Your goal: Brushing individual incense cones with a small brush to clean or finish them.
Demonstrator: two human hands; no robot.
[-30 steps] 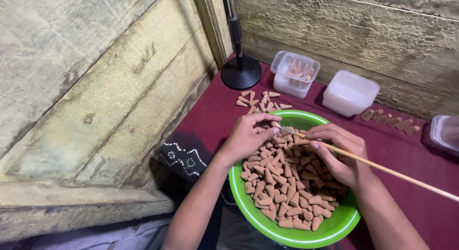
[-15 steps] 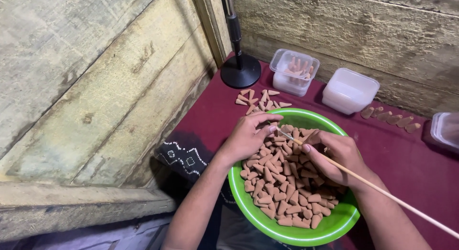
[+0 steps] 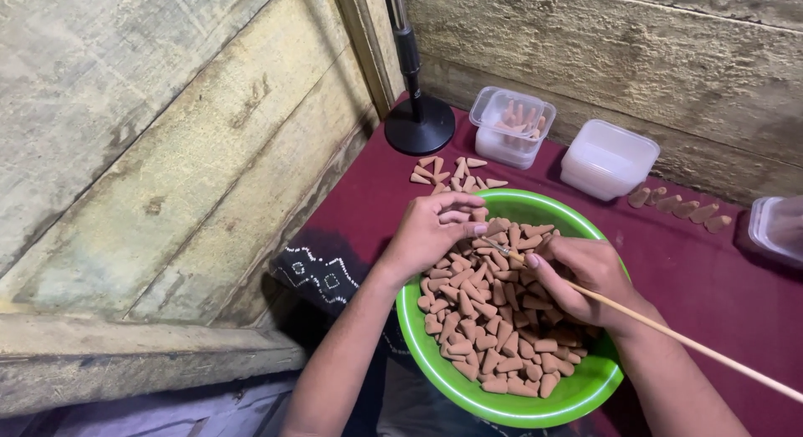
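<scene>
A green bowl (image 3: 435,366) on a maroon cloth holds several brown clay cones (image 3: 493,337). My left hand (image 3: 431,232) hovers over the bowl's far left side, its fingers curled around a cone at the fingertips. My right hand (image 3: 585,274) rests over the cones on the right and grips a thin wooden stick (image 3: 694,345). The stick's tip points toward my left hand's fingers, and its long end runs off to the lower right.
Loose cones (image 3: 452,173) lie on the cloth behind the bowl. A black stand base (image 3: 420,127) sits at the wall. Behind the bowl stand a clear tub with cones (image 3: 512,126), a stack of white tubs (image 3: 609,159), a row of cones (image 3: 677,207) and another tub (image 3: 778,228).
My right hand and the stick have slid a little lower and nearer over the cones. My left hand has curled its fingers more tightly at the bowl's far rim.
</scene>
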